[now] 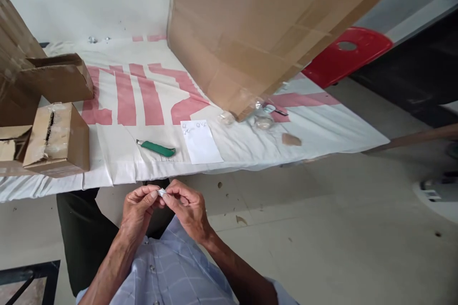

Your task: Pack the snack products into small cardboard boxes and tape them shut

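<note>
Just in front of the table edge, above my lap, my left hand and my right hand meet fingertip to fingertip. Both pinch one small white piece, which looks like folded paper or wrapping; its exact kind is too small to make out. Beyond the hands on the cloth lies a green utility knife, its tip pointing left. Right of the knife is a white sheet of paper with some handwriting at its top. Neither hand touches the knife or the sheet.
A white cloth with red lettering covers the table. Cardboard boxes stand at the left. A large cardboard sheet or box leans at the back. Clear plastic-wrapped bits and a brown piece lie right, near a red chair.
</note>
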